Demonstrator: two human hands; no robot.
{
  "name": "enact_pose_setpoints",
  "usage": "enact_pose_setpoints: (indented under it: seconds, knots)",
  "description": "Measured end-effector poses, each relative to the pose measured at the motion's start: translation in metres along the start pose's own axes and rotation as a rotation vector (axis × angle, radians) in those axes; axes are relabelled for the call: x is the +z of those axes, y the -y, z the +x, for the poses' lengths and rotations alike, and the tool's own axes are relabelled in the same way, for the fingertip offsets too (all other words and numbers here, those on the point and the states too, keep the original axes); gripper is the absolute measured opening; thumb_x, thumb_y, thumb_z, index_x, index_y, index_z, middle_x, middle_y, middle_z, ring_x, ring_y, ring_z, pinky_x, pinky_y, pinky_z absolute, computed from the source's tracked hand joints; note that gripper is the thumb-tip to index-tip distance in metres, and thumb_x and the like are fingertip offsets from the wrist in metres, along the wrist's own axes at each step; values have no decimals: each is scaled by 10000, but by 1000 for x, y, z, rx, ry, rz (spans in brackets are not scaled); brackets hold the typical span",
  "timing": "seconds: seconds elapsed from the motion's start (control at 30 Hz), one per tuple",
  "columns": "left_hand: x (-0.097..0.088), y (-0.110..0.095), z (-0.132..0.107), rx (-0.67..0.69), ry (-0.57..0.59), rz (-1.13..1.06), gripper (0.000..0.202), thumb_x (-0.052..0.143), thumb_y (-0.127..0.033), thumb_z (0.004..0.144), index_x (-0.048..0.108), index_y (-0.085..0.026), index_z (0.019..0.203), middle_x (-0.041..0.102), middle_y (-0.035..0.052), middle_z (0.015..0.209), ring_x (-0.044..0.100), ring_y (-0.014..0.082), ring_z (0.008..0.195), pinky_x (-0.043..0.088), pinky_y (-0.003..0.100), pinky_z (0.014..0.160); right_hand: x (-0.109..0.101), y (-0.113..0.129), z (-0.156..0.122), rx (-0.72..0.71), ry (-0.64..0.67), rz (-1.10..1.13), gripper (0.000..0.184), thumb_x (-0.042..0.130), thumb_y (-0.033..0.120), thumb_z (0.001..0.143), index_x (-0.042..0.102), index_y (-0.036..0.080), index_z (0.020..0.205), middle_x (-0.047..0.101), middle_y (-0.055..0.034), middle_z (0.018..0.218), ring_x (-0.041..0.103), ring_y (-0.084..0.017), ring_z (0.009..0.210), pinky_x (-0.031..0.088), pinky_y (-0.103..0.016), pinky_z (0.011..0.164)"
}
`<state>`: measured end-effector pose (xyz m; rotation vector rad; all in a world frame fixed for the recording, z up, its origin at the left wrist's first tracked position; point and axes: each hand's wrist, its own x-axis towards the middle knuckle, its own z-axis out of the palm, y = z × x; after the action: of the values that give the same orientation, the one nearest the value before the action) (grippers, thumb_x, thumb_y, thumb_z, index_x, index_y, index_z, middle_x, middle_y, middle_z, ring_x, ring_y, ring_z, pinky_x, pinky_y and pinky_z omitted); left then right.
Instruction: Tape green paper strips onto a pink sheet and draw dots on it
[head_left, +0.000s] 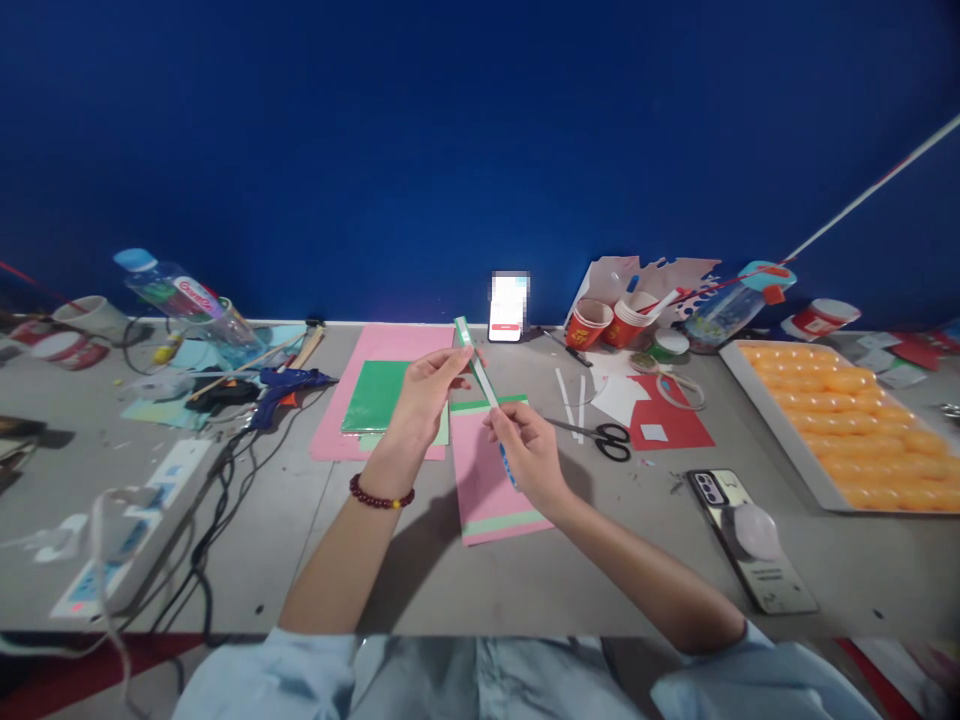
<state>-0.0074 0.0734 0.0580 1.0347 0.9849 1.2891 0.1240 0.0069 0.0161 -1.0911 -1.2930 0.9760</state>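
Above a pink paper sheet point(484, 490) with green bands, both my hands hold a narrow green paper strip point(463, 333) with a white layer along its face. My left hand point(435, 385) pinches it near its upper end, thumb on the white side. Lower down, my right hand point(529, 440) has its fingers closed on the strip's white lower end. A blue patterned edge point(508, 465) shows under the right hand; its kind is hidden. Black-handled scissors point(613, 440) lie just right of that hand. Left of the sheet, a green paper pack point(371, 397) rests on larger pink paper point(330, 430).
A lit phone point(506, 310) leans against the blue wall. Leftward are a blue glue gun point(274, 395), cables and a power strip point(142, 530). Rightward lie white strips point(564, 395), red paper point(675, 420), paper cups point(589, 322), another phone point(750, 545) and a tray point(776, 430) of orange balloon-like pieces.
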Motion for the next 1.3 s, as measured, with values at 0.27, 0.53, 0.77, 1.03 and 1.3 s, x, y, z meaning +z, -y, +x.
enact_pose_setpoints:
  seconds: [0.27,0.53,0.77,1.03,1.3]
  knots:
    - [-4,3,4,20,-59,-173,151,795,-304,638,727,-213,737,688,22,803,566,83,631,456,220,573,2,3,-1,-25,2,-67,252,527,385,899,619,214,739,589,2,641,577,-148,628,463,-271,641]
    - [-3,1,4,39,-110,-162,173,766,-348,665,717,-210,758,652,23,741,539,91,594,447,226,544,1,6,-1,-17,-9,-65,248,537,388,886,625,216,731,583,4,635,574,-148,616,468,-276,638]
    - [-4,-1,3,47,-107,-207,139,767,-324,690,703,-209,734,625,-2,713,543,77,594,456,222,556,1,6,0,-17,-3,-72,239,541,372,880,629,217,720,590,3,629,579,-151,614,459,-275,639]
    - [-1,-2,1,63,-165,-143,166,790,-330,664,713,-202,737,627,-9,655,573,78,567,503,215,550,1,5,0,-5,-8,-65,242,531,371,885,631,220,726,590,2,631,576,-152,619,457,-273,626]
    - [1,-3,1,115,-232,2,192,774,-357,678,715,-192,755,680,7,653,635,108,546,528,234,527,1,-3,1,14,-3,-54,256,534,402,892,631,215,745,622,-6,684,585,-149,639,464,-272,649]
